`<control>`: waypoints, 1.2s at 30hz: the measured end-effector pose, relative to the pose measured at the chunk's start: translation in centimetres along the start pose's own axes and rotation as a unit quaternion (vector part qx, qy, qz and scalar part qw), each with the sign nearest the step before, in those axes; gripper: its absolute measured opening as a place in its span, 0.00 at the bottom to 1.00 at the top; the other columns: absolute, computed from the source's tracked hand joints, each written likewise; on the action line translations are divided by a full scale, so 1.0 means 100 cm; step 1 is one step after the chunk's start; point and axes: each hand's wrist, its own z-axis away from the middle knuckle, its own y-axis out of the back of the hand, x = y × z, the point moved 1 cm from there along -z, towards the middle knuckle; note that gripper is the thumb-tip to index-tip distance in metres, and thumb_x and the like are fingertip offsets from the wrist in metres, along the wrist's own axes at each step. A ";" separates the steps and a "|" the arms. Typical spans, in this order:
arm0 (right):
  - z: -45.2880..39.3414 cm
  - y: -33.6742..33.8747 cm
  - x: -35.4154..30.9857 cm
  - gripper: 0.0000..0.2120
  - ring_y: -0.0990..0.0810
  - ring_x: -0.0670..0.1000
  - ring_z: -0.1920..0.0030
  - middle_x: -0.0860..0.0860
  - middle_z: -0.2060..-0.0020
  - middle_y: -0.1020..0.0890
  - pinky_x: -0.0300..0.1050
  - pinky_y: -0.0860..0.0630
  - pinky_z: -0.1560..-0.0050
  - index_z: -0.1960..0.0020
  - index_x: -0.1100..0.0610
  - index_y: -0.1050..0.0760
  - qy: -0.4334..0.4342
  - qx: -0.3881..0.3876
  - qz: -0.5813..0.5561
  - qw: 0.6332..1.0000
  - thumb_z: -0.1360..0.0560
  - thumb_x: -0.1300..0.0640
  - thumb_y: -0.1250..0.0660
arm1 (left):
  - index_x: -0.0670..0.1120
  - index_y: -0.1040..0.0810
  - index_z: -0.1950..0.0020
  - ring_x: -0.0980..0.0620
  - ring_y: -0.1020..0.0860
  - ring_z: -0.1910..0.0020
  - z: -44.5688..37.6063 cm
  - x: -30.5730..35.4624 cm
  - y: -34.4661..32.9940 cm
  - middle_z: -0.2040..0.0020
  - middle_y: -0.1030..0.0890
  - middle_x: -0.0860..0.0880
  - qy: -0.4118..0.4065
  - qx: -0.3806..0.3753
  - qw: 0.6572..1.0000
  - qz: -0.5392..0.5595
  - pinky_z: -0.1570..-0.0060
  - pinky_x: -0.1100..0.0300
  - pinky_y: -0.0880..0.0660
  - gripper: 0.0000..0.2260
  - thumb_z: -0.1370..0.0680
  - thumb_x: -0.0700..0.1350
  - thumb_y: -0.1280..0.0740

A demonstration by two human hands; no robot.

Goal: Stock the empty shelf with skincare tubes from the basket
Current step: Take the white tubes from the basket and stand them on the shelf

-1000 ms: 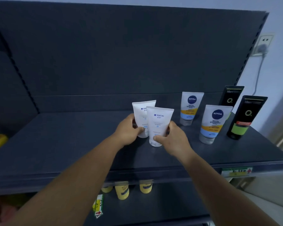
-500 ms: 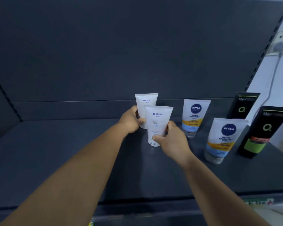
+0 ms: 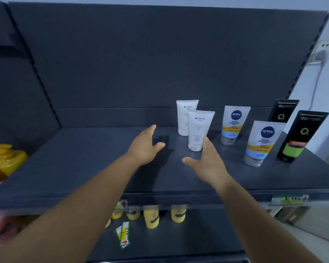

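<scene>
Hovering over the dark shelf (image 3: 84, 168), both hands are spread and empty. The left hand (image 3: 143, 146) has its fingers straight and fanned, holding nothing, with clear shelf between it and the tubes. The right hand (image 3: 207, 164) is open too, thumb out to the side, fingertips just beside the base of the front white tube (image 3: 199, 130); whether they touch it I cannot tell.

That front white tube stands upright on its cap, with a second white tube (image 3: 185, 116) directly behind it. To their right, two Nivea tubes (image 3: 264, 141) stand one ahead of the other, and beyond those two black tubes (image 3: 304, 135) close out the row near the shelf's right end. Six tubes up, in three neat pairs.

My read: a placing step looks finished, and a fetch comes next. The basket is nowhere in view, so the move calls for turning away to find it, taking more tubes, and setting them to the left of the white pair, where most of the shelf is bare. Care needed: these stand on narrow caps, and a brush could topple one.

Below the shelf edge, yellow bottles (image 3: 151, 217) sit on a lower shelf, with a price tag (image 3: 289, 199) on the lip. Far left, yellow pump bottles (image 3: 6, 160). Behind it all, a dark back panel (image 3: 141, 63); at far right a pale wall with a socket (image 3: 323, 52) and a plugged-in cord hanging down.
</scene>
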 end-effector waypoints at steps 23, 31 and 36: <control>0.253 -0.199 -0.035 0.40 0.57 0.50 0.22 0.49 0.21 0.55 0.49 0.54 0.24 0.21 0.54 0.58 0.110 -0.218 0.174 0.954 0.22 0.47 0.36 | 0.45 0.52 0.21 0.50 0.49 0.22 0.332 -0.183 0.008 0.21 0.49 0.48 0.117 -0.018 0.981 -0.156 0.26 0.54 0.47 0.32 0.20 0.53 0.40; 0.277 -0.262 0.018 0.40 0.57 0.51 0.22 0.50 0.21 0.54 0.49 0.54 0.24 0.21 0.55 0.58 0.072 -0.319 0.205 0.923 0.22 0.47 0.37 | 0.46 0.53 0.21 0.49 0.48 0.22 0.373 -0.237 -0.055 0.21 0.49 0.48 0.198 -0.088 0.966 -0.144 0.25 0.53 0.47 0.32 0.19 0.54 0.41; 0.284 -0.293 0.057 0.39 0.55 0.53 0.22 0.53 0.22 0.53 0.48 0.55 0.23 0.21 0.57 0.58 0.029 -0.374 0.223 0.900 0.22 0.48 0.37 | 0.45 0.52 0.22 0.49 0.48 0.22 0.386 -0.268 -0.099 0.21 0.48 0.47 0.241 -0.129 0.953 -0.135 0.25 0.53 0.47 0.32 0.20 0.53 0.41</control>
